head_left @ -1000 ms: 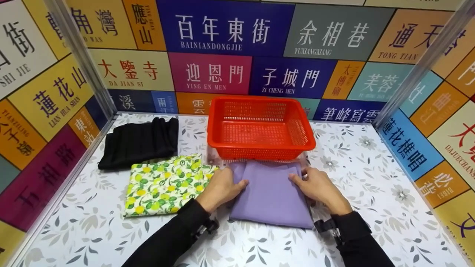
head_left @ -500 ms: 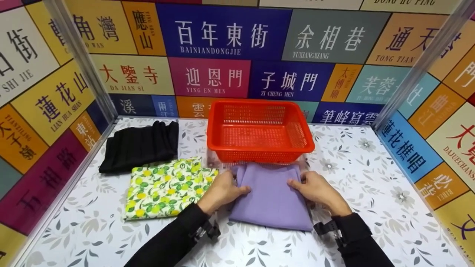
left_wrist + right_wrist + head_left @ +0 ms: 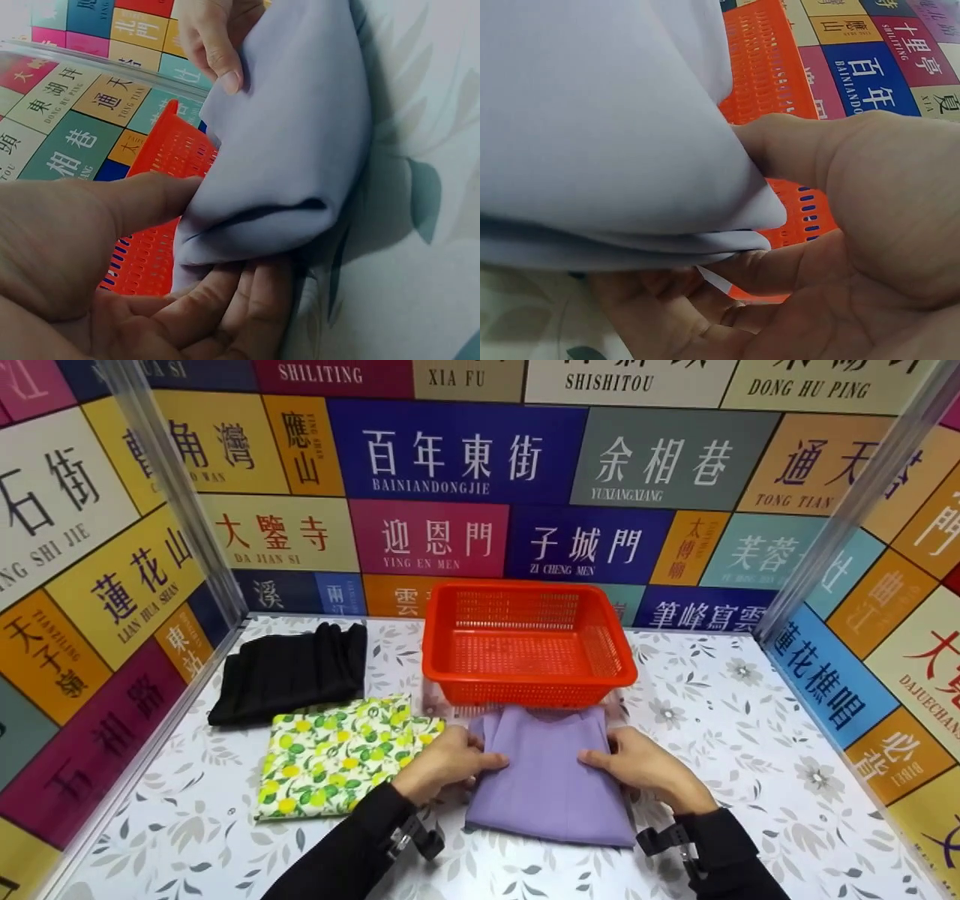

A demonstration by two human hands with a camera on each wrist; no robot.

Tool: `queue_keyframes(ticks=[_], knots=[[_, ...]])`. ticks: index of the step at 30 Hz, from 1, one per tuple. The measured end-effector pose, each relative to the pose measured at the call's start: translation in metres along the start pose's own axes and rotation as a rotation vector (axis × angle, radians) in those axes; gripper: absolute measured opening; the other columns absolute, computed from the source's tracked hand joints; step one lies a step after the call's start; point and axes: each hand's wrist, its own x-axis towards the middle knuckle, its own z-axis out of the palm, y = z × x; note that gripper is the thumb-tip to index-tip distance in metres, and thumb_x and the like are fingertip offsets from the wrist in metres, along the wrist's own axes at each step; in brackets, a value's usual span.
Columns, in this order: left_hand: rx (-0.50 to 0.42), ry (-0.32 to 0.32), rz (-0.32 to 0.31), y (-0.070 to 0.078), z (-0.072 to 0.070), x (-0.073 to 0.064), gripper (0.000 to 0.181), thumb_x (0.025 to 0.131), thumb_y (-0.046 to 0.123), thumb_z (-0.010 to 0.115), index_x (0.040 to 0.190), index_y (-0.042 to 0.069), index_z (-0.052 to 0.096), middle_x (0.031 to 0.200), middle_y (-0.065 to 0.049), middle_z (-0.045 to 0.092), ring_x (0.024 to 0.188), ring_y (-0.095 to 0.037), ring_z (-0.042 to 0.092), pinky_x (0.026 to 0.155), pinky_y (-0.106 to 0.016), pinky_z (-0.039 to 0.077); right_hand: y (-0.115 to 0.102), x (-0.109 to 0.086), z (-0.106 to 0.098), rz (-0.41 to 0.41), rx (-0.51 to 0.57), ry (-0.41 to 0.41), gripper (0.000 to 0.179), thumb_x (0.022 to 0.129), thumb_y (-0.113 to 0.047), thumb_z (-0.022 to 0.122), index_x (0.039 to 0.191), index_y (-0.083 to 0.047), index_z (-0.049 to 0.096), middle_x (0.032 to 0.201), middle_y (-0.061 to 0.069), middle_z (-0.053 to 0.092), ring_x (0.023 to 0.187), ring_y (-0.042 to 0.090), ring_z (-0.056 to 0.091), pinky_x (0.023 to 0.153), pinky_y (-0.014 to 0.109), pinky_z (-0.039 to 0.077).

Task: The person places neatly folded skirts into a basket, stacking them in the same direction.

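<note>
Left hand (image 3: pixel 442 763): pinching the purple cloth (image 3: pixel 553 791) by its left edge, thumb on top, fingers tucked under
Right hand (image 3: pixel 643 769): same deal on the right edge, thumb over, fingers below
Purple cloth: folded in layers, right between the two hands
Red basket (image 3: pixel 532 691): just past the grip, can't tell from here if they touch
Lemon cloth (image 3: pixel 330 765): folded, just left of the left hand
Black cloth (image 3: pixel 292 673): farther out, behind the lemon one
</note>
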Motion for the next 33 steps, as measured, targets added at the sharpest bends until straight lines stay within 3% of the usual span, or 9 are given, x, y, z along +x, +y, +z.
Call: queue_keyframes(ticks=[7, 11, 14, 23, 33], knots=[[-0.01, -0.026, -0.035, 0.0, 0.003, 0.001, 0.029, 0.098, 0.028, 0.095, 0.094, 0.013, 0.07, 0.089, 0.0, 0.066, 0.078, -0.014, 0.064, 0.064, -0.028, 0.056, -0.001, 0.001, 0.003, 0.012, 0.108, -0.043, 0.062, 0.111, -0.026, 0.08, 0.159, 0.003, 0.053, 0.129, 0.02, 0.081, 0.099, 0.026, 0.084, 0.084, 0.045, 0.072], [-0.057, -0.041, -0.04, -0.001, 0.006, 0.001, 0.031, 0.1, 0.025, 0.093, 0.111, 0.006, 0.072, 0.105, -0.009, 0.078, 0.086, -0.02, 0.079, 0.073, -0.036, 0.071, -0.002, 0.002, 0.005, 0.048, 0.125, -0.06, 0.066, 0.11, -0.027, 0.081, 0.161, 0.0, 0.049, 0.129, 0.019, 0.08, 0.101, 0.027, 0.083, 0.085, 0.047, 0.071], [-0.11, -0.078, -0.038, -0.003, 0.008, 0.001, 0.041, 0.102, 0.024, 0.091, 0.128, 0.002, 0.071, 0.118, -0.016, 0.083, 0.096, -0.027, 0.086, 0.083, -0.043, 0.075, -0.002, 0.001, 0.006, 0.054, 0.127, -0.064, 0.069, 0.109, -0.024, 0.081, 0.164, -0.002, 0.046, 0.132, 0.02, 0.077, 0.105, 0.029, 0.081, 0.085, 0.047, 0.07], [-0.111, -0.123, -0.06, -0.006, 0.013, 0.004, 0.056, 0.102, 0.033, 0.092, 0.143, 0.004, 0.068, 0.118, -0.015, 0.085, 0.099, -0.029, 0.087, 0.087, -0.047, 0.075, 0.0, -0.001, 0.008, 0.007, 0.145, -0.115, 0.081, 0.115, -0.016, 0.067, 0.183, -0.003, 0.025, 0.156, 0.027, 0.065, 0.129, 0.032, 0.075, 0.108, 0.051, 0.067], [-0.156, -0.13, -0.038, -0.01, 0.012, 0.006, 0.059, 0.102, 0.021, 0.09, 0.151, 0.001, 0.065, 0.126, -0.018, 0.082, 0.105, -0.033, 0.086, 0.091, -0.052, 0.074, -0.001, -0.001, 0.006, 0.016, 0.145, -0.102, 0.08, 0.112, -0.02, 0.073, 0.181, -0.011, 0.033, 0.149, 0.024, 0.069, 0.12, 0.032, 0.077, 0.098, 0.05, 0.067]])
